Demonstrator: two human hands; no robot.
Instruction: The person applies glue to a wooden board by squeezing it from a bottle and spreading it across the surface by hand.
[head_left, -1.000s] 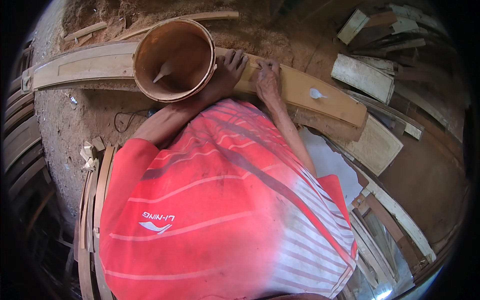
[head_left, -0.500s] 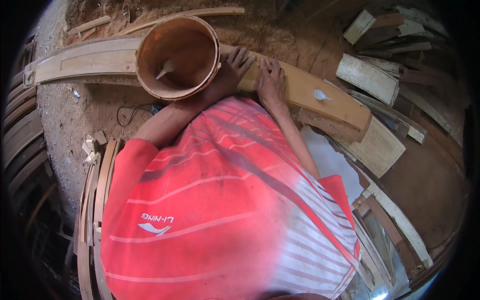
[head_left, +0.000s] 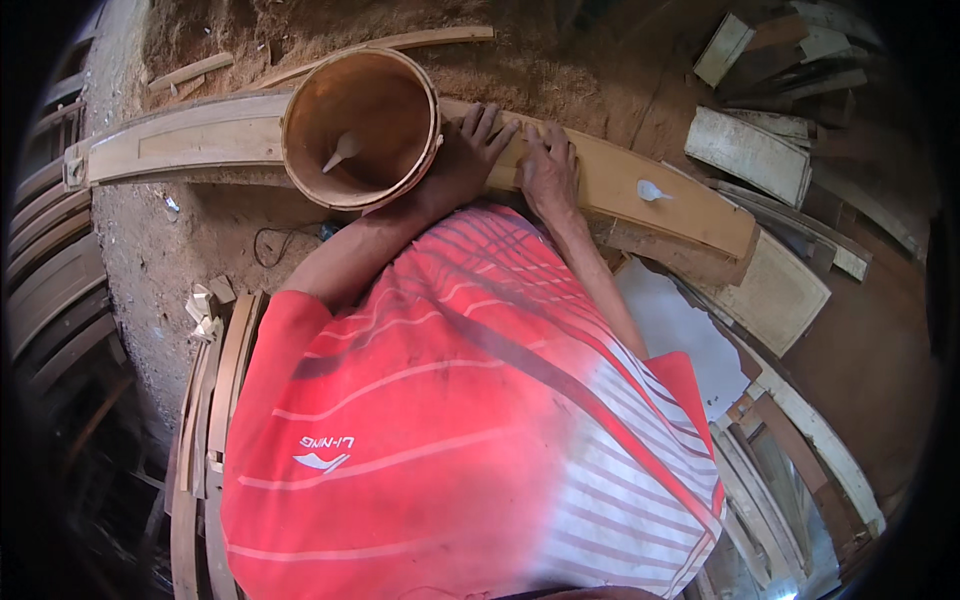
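Wooden board (head_left: pixel 610 178) extends to the right of the brown bucket (head_left: pixel 400 112). The left hand (head_left: pixel 482 145), just right of the bucket, lies on the board, fingers spread and nearly straight, gripping nothing visible. The right hand (head_left: pixel 549 172), farther from the bucket, rests there with fingers slightly bent; whether it grips anything underneath, I cannot tell. A white nozzle (head_left: pixel 651 190) lies well right of the bucket; a panelled wooden piece (head_left: pixel 210 132) extends to its left.

Wooden board (head_left: pixel 615 177) — smooth (rather matt), cloth shirt (head_left: pixel 450 420)
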